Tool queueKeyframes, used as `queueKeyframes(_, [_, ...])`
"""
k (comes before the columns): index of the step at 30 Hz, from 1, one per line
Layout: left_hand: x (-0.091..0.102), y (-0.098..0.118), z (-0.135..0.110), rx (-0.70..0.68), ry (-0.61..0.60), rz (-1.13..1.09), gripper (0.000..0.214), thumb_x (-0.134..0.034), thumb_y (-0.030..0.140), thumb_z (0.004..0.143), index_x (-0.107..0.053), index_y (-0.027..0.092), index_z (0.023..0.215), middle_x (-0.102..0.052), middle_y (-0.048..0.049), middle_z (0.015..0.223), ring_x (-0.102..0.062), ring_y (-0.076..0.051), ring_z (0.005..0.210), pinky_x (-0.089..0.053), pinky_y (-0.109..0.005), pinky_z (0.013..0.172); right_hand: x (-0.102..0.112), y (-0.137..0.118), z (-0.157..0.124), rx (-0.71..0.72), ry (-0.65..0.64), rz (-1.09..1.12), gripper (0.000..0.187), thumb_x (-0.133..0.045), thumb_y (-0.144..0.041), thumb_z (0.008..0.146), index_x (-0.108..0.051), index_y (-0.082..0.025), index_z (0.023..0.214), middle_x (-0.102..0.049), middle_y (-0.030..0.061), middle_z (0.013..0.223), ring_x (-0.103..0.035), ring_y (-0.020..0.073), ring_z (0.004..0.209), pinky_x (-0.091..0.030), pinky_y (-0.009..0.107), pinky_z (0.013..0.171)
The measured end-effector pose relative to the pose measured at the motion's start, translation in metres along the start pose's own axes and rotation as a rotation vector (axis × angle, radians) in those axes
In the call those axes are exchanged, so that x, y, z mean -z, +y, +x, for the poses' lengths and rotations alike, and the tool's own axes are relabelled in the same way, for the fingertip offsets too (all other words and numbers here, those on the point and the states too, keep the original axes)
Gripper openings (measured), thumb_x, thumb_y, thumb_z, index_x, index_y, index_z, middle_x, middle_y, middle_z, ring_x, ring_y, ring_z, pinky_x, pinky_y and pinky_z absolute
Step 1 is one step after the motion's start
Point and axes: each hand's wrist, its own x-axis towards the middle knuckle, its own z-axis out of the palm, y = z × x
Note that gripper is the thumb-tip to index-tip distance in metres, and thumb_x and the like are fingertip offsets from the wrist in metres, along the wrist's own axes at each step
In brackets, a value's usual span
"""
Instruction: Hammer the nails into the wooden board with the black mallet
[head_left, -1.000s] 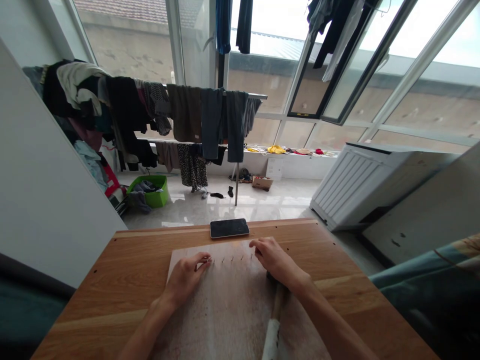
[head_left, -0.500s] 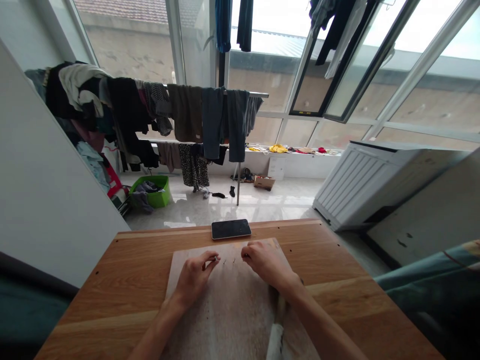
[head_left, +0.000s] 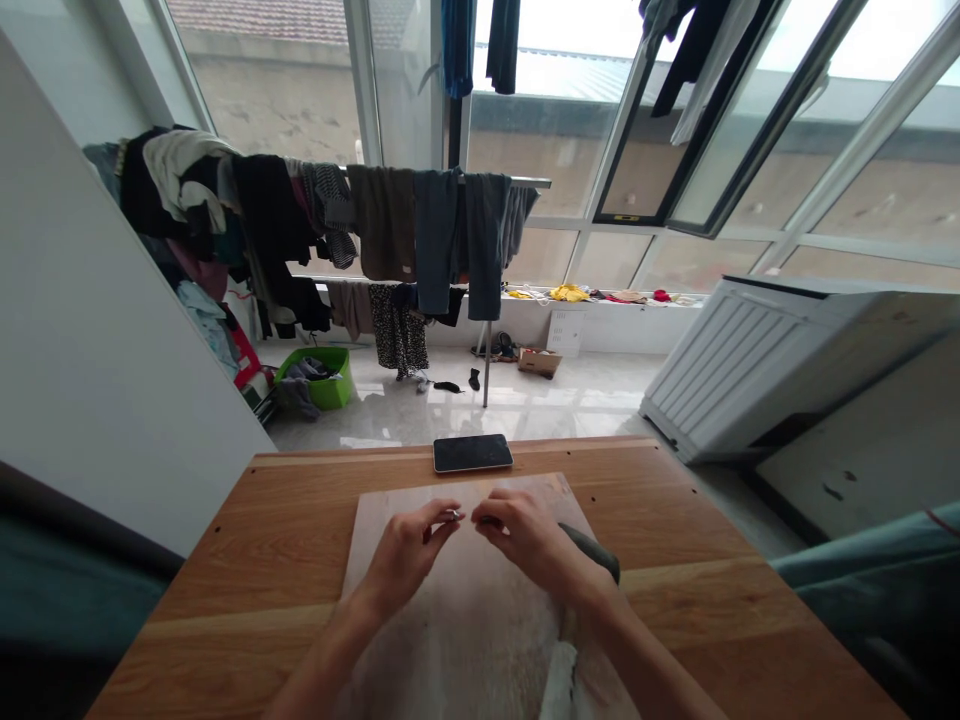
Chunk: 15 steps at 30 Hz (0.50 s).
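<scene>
My left hand (head_left: 409,550) pinches a small shiny nail (head_left: 454,515) between thumb and forefinger, just above a pale wooden board (head_left: 465,640) on the brown table (head_left: 262,540). My right hand (head_left: 525,535) is close beside it, fingertips nearly touching the left ones and pinched on a small dark nail (head_left: 484,520). A hammer lies on the board under my right forearm; its dark head (head_left: 596,552) shows to the right of the wrist and its pale-wrapped handle (head_left: 559,685) runs toward me.
A dark phone (head_left: 472,452) lies flat at the table's far edge. Beyond the table are a tiled floor, a rack hung with clothes (head_left: 420,235), a green basket (head_left: 319,375) and a tipped white appliance (head_left: 757,350). A white panel stands at the left.
My right hand has slid left along the row of small nails until it met the left hand. The row of nails on the board is no longer visible. The hammer head is uncovered.
</scene>
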Motion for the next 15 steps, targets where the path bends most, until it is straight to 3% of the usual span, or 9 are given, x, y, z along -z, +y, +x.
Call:
queueKeyframes(5, [0.019, 0.013, -0.038, -0.019, -0.194, 0.089, 0.044, -0.047, 0.04, 0.104, -0.049, 0.032, 0.147, -0.071, -0.0044, 0.131, -0.064, -0.009, 0.05, -0.06, -0.024, 0.067, 0.004, -0.016, -0.04, 0.092, 0.055, 0.21, 0.021, -0.064, -0.019, 0.096, -0.072, -0.023, 0.114, -0.077, 0.0033, 0.104, -0.072, 0.0171, 0.094, -0.053, 0.025, 0.087])
queueKeyframes(8, [0.032, 0.002, -0.068, -0.111, -0.083, 0.291, 0.048, -0.051, 0.039, 0.102, -0.046, 0.03, 0.149, -0.07, -0.0056, 0.132, -0.072, -0.012, 0.071, -0.061, -0.026, 0.081, 0.006, -0.011, -0.072, 0.109, 0.178, 0.218, 0.018, -0.06, -0.027, 0.1, -0.071, -0.024, 0.113, -0.077, 0.0042, 0.106, -0.074, 0.0176, 0.094, -0.056, 0.025, 0.086])
queueKeyframes(10, [0.042, -0.011, -0.092, -0.163, 0.033, 0.429, 0.045, -0.052, 0.038, 0.101, -0.051, 0.028, 0.145, -0.071, -0.0058, 0.127, -0.073, -0.017, 0.093, -0.059, -0.029, 0.092, 0.005, 0.004, -0.099, 0.094, 0.355, 0.154, 0.02, -0.055, -0.032, 0.101, -0.073, -0.025, 0.108, -0.078, 0.0047, 0.099, -0.075, 0.0182, 0.088, -0.058, 0.025, 0.078])
queueKeyframes(13, [0.056, -0.028, -0.135, -0.201, 0.15, 0.589, 0.036, -0.053, 0.039, 0.101, -0.061, 0.028, 0.134, -0.072, -0.0048, 0.121, -0.07, -0.02, 0.108, -0.057, -0.029, 0.096, -0.006, 0.043, -0.148, -0.101, 0.686, -0.056, 0.023, -0.056, -0.042, 0.099, -0.072, -0.025, 0.101, -0.079, 0.0048, 0.091, -0.076, 0.021, 0.078, -0.06, 0.028, 0.073])
queueKeyframes(15, [0.059, -0.035, -0.162, -0.228, 0.179, 0.644, 0.034, -0.052, 0.042, 0.102, -0.064, 0.027, 0.13, -0.075, -0.0037, 0.115, -0.071, -0.02, 0.105, -0.058, -0.026, 0.093, -0.02, 0.073, -0.178, -0.268, 0.735, -0.221, 0.032, -0.053, -0.049, 0.098, -0.072, -0.024, 0.103, -0.079, 0.0082, 0.097, -0.077, 0.0256, 0.081, -0.063, 0.035, 0.072])
